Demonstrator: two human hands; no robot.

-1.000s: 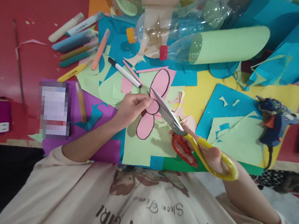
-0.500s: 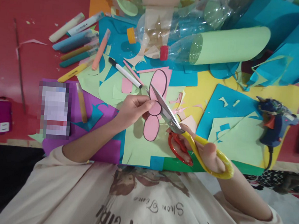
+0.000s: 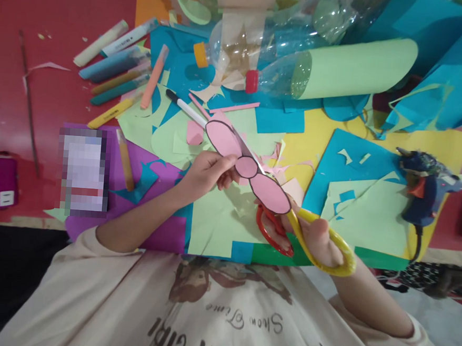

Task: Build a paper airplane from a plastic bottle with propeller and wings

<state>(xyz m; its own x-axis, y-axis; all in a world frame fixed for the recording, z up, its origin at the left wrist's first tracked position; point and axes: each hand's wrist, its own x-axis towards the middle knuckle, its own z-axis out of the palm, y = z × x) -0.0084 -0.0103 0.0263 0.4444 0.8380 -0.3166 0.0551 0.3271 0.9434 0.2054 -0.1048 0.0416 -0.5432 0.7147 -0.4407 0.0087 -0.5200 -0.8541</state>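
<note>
A pink paper bow (image 3: 269, 192) with black outlines is pinched at its middle between the thumb and fingers of my left hand (image 3: 211, 172). It lies slantwise, one loop toward the upper left and the other toward the lower right. My right hand (image 3: 317, 236) is closed around the scissors (image 3: 338, 249), which have one yellow and one red handle. The bow covers most of the blades, so I cannot tell how far apart they are. A white marker (image 3: 190, 111) with a black cap lies just beyond the bow's upper loop.
Several coloured markers (image 3: 115, 70) lie at the upper left, above a blurred phone (image 3: 84, 170). Clear plastic bottles (image 3: 275, 80) stretch across the back, one with green paper (image 3: 360, 69). A blue glue gun (image 3: 421, 191) is at right. Paper scraps (image 3: 294, 167) are scattered around.
The bow has turned from upright to slanted and now lies over the scissor blades. My right hand and the scissors have shifted slightly left.
</note>
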